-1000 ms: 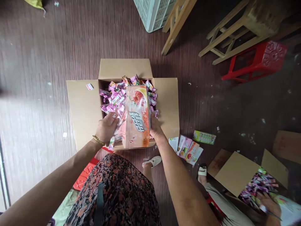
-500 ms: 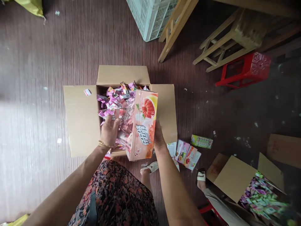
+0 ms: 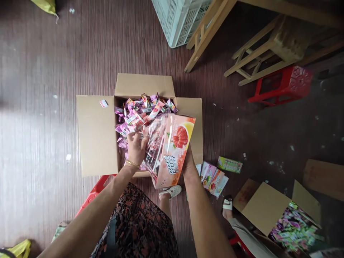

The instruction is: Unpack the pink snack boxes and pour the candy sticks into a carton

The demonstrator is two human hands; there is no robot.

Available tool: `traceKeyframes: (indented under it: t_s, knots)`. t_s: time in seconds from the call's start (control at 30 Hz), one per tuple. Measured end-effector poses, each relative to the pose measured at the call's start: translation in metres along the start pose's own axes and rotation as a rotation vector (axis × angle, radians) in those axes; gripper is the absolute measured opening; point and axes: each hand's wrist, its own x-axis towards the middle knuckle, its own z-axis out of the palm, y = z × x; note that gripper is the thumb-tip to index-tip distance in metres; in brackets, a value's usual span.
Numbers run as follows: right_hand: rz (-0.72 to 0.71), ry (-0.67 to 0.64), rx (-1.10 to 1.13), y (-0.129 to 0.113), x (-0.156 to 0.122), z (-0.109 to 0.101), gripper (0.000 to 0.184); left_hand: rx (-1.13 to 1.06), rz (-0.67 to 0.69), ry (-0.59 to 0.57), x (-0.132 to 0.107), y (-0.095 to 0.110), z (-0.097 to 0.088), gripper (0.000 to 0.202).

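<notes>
Bright on 1 side, dim on the other
Glare pales the floor point(image 3: 27, 154) at left; clear film point(image 3: 156, 138) glints; lower-right packets point(image 3: 295, 229) blur; upper-right corner darkens.

A red stool point(image 3: 299, 83) stands beside what seems a wooden bench point(image 3: 288, 40), a white crate point(image 3: 179, 18) farther left.

The striped floor point(image 3: 40, 71) carries an open carton point(image 3: 98, 139), printed packets point(image 3: 229, 164) and a red stool point(image 3: 299, 82).

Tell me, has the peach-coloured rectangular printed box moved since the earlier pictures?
Yes: the peach-coloured printed box has moved right and down in view, now overlapping the right flap of the open brown cardboard carton.
</notes>
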Motion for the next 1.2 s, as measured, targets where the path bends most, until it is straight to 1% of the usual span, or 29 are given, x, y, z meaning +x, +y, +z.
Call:
traceKeyframes:
  t_s: [0.1,0.2,0.27,0.33,0.37,0.47,0.5,0.53,0.6,0.67,0.77,0.83,0.9,0.93,1.03,1.07,1.13,1.2]
  knots:
    - [0.025,0.021,0.039,0.002,-0.026,-0.010,0.080,-0.012,-0.014,-0.015,-0.022,0.003,0.004,0.021]
    - [-0.038,0.057,-0.010,-0.002,-0.046,-0.021,0.091,-0.043,-0.024,-0.027,-0.038,0.008,0.009,0.021]
    - [-0.107,0.051,-0.045,-0.007,-0.053,-0.026,0.099,-0.065,-0.056,-0.023,-0.040,0.011,0.014,0.020]
    - [-0.162,0.070,-0.134,-0.014,-0.055,-0.025,0.102,-0.088,-0.083,-0.012,-0.036,0.014,0.018,0.018]
    - [-0.186,0.120,-0.208,-0.018,-0.056,-0.023,0.104,-0.096,-0.082,-0.012,-0.034,0.016,0.020,0.017]
    - [-0.303,0.370,-0.476,-0.029,-0.063,-0.007,0.116,-0.105,-0.024,-0.019,-0.030,0.024,0.022,0.018]
    - [-0.346,0.433,-0.559,-0.031,-0.066,-0.001,0.118,-0.109,-0.001,-0.019,-0.030,0.027,0.022,0.020]
    - [-0.378,0.468,-0.628,-0.033,-0.070,0.004,0.118,-0.117,0.008,-0.014,-0.031,0.031,0.021,0.023]
    - [-0.380,0.462,-0.711,-0.033,-0.075,0.012,0.113,-0.145,-0.010,-0.002,-0.032,0.038,0.016,0.027]
    - [-0.366,0.459,-0.711,-0.031,-0.078,0.013,0.105,-0.191,-0.024,-0.020,-0.031,0.044,0.007,0.028]
    - [-0.397,0.497,-0.654,-0.025,-0.074,0.008,0.098,-0.260,-0.024,-0.146,-0.022,0.046,-0.008,0.038]
    - [-0.424,0.509,-0.633,-0.020,-0.069,0.003,0.096,-0.272,-0.061,-0.213,-0.010,0.038,-0.014,0.046]
    - [-0.441,0.495,-0.632,-0.017,-0.063,-0.001,0.093,-0.272,-0.095,-0.262,0.005,0.021,-0.013,0.046]
    - [-0.453,0.489,-0.645,-0.016,-0.061,-0.003,0.092,-0.249,-0.082,-0.291,0.012,0.010,-0.010,0.044]
    - [-0.526,0.504,-0.702,-0.020,-0.061,-0.006,0.088,-0.047,0.069,-0.399,0.030,-0.024,0.005,0.040]
    - [-0.559,0.511,-0.714,-0.022,-0.061,-0.006,0.087,0.037,0.116,-0.417,0.033,-0.034,0.009,0.039]
    - [-0.602,0.527,-0.716,-0.028,-0.063,-0.009,0.086,0.184,0.156,-0.409,0.034,-0.045,0.015,0.039]
    - [-0.605,0.551,-0.685,-0.032,-0.065,-0.011,0.084,0.307,0.180,-0.329,0.029,-0.045,0.014,0.038]
